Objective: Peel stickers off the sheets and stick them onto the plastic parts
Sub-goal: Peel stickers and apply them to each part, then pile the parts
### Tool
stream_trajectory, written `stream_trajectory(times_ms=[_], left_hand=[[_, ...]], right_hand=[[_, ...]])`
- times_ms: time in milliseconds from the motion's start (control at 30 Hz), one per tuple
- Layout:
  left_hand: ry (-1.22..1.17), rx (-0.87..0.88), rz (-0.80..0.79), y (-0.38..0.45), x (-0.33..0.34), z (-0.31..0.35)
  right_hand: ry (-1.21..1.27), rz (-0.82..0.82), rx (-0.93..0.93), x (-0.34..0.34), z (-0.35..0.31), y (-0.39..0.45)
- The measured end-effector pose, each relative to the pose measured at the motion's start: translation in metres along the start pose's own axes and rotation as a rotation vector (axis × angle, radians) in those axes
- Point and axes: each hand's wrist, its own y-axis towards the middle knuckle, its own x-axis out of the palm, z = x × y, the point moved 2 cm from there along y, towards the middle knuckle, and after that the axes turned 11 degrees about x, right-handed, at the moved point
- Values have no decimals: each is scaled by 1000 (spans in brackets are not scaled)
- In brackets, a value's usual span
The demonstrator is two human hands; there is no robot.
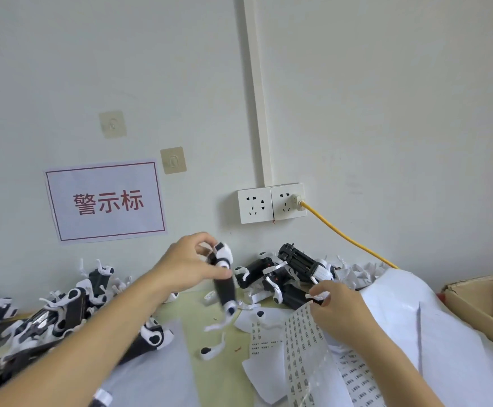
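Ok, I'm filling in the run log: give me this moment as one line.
left hand: holds black-and-white plastic part up | right hand: pinches sticker at sticker sheet | stage: peeling

A black-and-white plastic part (224,277) hangs upright above the table, pinched near its rounded white top, white tabs dangling from its lower end. More black-and-white parts are heaped at the left (63,312) and against the wall behind (292,271). A sticker sheet (304,336) printed with rows of small labels lies curled at the right, its top edge lifted, and further sheets (359,377) lie beneath it.
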Motion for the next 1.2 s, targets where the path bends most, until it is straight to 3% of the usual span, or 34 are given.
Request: stream_trajectory(times_ms=[133, 267, 400, 567, 767, 933, 1200], left_hand=[[-414, -136, 399, -18, 51, -2], [-624, -280, 549, -42, 104, -15], [-629, -334, 478, -55, 122, -33], [-560, -347, 385, -58, 109, -51], [-379, -321, 261, -65, 110, -54], [19, -177, 304, -62, 106, -48], [-14, 250, 369, -62, 114, -9]], right_hand=[[-171, -17, 2, -2, -1, -9], [-261, -41, 1, -3, -2, -17], [-325, -126, -20, 1, -2, -19], [-190, -174, -11, 6, 0, -13], [137, -32, -26, -1, -7, -7], [409, 104, -70, -5, -17, -13], [625, 182, -103, 10, -29, -21]])
